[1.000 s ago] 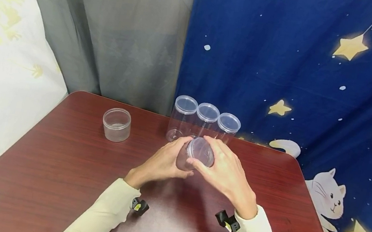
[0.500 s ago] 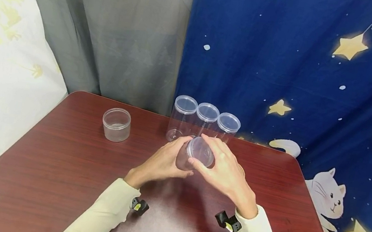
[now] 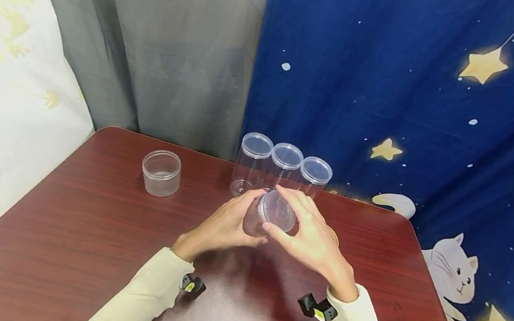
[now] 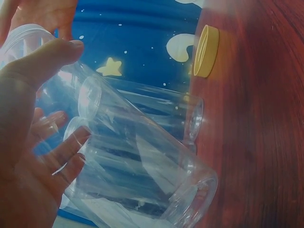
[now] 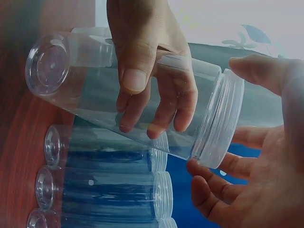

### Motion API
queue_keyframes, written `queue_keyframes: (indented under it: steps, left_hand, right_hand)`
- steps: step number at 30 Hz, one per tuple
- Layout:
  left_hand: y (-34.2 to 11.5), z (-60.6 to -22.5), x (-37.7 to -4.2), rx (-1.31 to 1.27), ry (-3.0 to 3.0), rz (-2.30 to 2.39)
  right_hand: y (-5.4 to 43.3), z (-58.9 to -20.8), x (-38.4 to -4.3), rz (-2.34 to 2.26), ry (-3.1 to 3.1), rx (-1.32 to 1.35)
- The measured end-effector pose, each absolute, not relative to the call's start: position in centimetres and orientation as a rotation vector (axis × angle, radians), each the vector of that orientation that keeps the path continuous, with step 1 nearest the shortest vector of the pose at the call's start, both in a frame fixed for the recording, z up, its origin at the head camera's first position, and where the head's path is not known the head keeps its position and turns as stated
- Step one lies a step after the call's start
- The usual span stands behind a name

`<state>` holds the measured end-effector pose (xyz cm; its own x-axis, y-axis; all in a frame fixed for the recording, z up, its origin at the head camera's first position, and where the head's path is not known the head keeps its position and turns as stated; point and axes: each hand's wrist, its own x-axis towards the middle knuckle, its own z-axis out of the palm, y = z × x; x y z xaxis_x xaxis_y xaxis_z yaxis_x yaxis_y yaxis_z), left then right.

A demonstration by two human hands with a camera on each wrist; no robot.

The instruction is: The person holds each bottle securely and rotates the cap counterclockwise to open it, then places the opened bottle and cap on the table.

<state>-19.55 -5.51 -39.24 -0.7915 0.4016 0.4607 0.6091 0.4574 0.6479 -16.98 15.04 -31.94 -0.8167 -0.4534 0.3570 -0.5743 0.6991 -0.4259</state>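
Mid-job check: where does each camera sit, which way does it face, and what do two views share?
Head: worn on the head, looking forward and down at the table; left hand, right hand and sleeves show.
Left wrist: on that wrist, facing the held clear jar and blue curtain; left hand and part of the right show.
Right wrist: on that wrist, facing the held jar and standing jars; both hands show.
Shared: both wrist views show the held jar and both hands.

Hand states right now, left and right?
Left hand: holding the jar, fingers curled round its body.
Right hand: holding the jar's lid between thumb and fingers.
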Motion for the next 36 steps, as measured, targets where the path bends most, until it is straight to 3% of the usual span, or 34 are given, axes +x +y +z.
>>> queue_keyframes:
  steps: [23, 36]
  left_hand:
    - [-5.4, -39.35, -19.65, -0.875, -2.463, -1.245]
    - [-5.39, -39.37, -19.67, -0.846, -2.512, -1.205]
  right_hand:
    - [15.54, -31.7, -17.21, 0.959, -2.616, 1.128]
    - [14.72, -32.02, -16.74, 0.666, -2.62, 0.69]
